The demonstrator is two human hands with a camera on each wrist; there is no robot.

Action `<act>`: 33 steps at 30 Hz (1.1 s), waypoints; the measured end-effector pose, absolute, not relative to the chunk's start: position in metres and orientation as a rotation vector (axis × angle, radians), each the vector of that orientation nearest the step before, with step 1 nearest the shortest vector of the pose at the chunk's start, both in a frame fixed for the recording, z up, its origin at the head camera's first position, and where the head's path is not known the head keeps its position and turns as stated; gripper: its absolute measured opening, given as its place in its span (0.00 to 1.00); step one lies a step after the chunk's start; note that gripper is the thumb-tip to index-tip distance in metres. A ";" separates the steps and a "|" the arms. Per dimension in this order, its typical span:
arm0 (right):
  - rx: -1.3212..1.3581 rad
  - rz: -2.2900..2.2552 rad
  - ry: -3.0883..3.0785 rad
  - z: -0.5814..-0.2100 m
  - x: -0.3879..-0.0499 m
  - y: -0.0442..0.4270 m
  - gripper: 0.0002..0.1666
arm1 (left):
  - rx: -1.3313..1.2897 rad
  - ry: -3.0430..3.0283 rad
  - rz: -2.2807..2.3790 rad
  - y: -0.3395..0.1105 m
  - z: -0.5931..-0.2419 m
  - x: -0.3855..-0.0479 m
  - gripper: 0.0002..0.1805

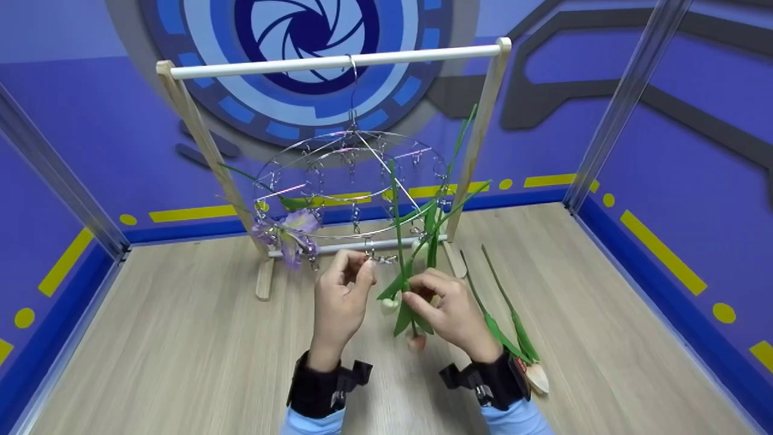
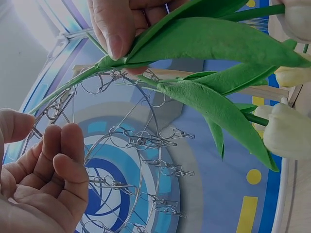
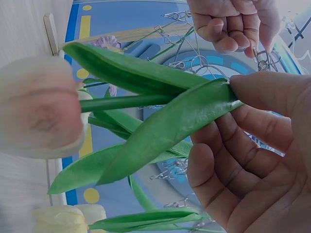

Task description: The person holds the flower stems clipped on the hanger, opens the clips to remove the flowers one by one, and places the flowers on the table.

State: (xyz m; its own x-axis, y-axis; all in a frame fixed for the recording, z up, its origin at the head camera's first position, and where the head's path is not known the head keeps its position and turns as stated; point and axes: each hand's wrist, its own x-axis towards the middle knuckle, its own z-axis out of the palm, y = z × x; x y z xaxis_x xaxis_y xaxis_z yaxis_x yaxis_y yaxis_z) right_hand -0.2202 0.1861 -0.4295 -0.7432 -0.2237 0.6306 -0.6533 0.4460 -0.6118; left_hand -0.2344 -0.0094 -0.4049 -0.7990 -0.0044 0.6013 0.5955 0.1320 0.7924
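At the front edge of a round wire hanger [image 1: 338,235], my left hand [image 1: 344,302] pinches a metal clip [image 1: 369,244] between thumb and fingers. My right hand [image 1: 453,311] holds a pink-white tulip [image 1: 416,342] head down, gripping its green stem just above the leaves. Its stem rises past the hanger's front right. In the right wrist view the tulip's bloom [image 3: 43,107] points away from my right hand [image 3: 257,145], and my left hand [image 3: 233,24] is at a clip [image 3: 263,60]. The left wrist view shows the tulip's leaf [image 2: 209,41] beyond my left hand [image 2: 43,184].
The hanger hangs from a wooden rack's white bar [image 1: 272,65]. A purple flower [image 1: 294,232] hangs at its left, and white tulips [image 1: 390,304] at its right. Two loose stems lie on the table [image 1: 181,338] at right, one bearing a pale bloom [image 1: 537,378].
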 end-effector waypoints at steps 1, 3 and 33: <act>0.736 1.245 -2.239 -0.429 -0.220 0.186 0.04 | -0.563 -1.953 -1.712 -0.009 -0.405 -0.234 0.03; 0.737 1.249 -2.242 -0.429 -0.220 0.187 0.04 | -0.556 -1.955 -1.714 -0.010 -0.405 -0.234 0.03; 0.759 1.248 -2.258 -0.426 -0.220 0.192 0.04 | -0.455 -1.879 -1.863 -0.010 -0.403 -0.235 0.07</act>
State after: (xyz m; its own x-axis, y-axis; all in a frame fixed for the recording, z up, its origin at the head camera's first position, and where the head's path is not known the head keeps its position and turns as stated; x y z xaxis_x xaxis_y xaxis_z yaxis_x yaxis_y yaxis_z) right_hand -0.2198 0.1916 -0.4264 -0.7484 -0.2473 0.6154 -0.6527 0.4397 -0.6170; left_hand -0.2353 -0.0102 -0.4034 -0.8431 -0.0809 0.5317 0.5310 0.0318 0.8468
